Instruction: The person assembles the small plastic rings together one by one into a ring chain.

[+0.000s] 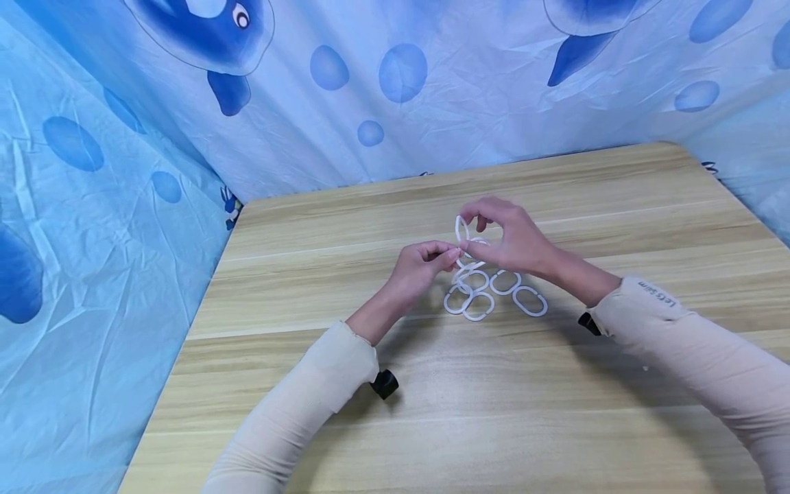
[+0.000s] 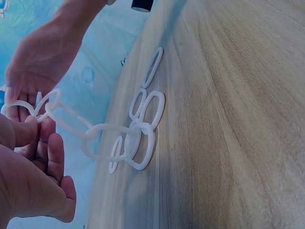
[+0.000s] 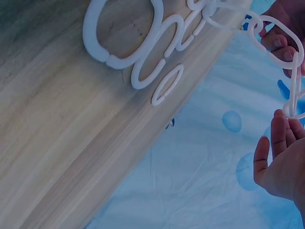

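My left hand (image 1: 420, 269) pinches a white plastic oval link, each link having a small gap in its side. Beside it, my right hand (image 1: 515, 237) holds another white link (image 1: 457, 228) upright between thumb and fingers. The two hands nearly meet, with their links overlapping at the fingertips. From there a chain of joined links (image 2: 68, 123) hangs down toward the table, as the left wrist view shows. Its lower end reaches the links lying on the wood. Fingers partly hide the held links.
Several loose white links lie just below the hands, among them one at the right (image 1: 530, 301) and one near it (image 1: 505, 283). They rest on a wood-grain table (image 1: 494, 412). A blue dolphin-print curtain (image 1: 432, 123) hangs behind the table and at its sides.
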`<state>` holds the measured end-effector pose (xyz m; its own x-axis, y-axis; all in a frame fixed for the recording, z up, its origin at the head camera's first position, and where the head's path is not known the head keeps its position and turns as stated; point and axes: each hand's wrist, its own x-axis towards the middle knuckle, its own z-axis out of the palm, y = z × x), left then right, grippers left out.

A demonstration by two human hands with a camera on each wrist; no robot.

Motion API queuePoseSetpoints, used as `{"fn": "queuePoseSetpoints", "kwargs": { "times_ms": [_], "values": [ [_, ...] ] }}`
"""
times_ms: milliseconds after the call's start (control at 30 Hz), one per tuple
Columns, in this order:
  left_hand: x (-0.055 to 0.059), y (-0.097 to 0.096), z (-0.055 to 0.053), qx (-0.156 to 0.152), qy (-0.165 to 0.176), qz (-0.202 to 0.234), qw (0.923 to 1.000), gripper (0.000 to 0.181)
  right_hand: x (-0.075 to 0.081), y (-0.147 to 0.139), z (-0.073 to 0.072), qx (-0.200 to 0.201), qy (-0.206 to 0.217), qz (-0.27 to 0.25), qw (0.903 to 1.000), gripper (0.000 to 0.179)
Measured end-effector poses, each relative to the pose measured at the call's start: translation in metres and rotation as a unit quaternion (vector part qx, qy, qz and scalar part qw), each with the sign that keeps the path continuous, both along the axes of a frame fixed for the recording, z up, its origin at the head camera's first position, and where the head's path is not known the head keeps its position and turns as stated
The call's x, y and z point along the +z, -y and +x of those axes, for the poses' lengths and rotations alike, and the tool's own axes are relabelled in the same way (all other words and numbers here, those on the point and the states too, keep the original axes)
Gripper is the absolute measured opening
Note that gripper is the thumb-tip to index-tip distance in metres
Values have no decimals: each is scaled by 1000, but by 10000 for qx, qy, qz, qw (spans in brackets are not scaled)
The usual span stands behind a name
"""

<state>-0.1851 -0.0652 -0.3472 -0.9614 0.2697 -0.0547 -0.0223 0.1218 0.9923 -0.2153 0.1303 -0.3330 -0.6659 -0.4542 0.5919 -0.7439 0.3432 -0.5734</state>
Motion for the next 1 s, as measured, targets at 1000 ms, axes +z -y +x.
{"fn": "queuePoseSetpoints", "kwargs": {
  "times_ms": [1000],
  "values": [
    [2,1,-1,307,-16,33,9995,23,-14,-2,3,-96,-156,492,9986,34]
  ]
}}
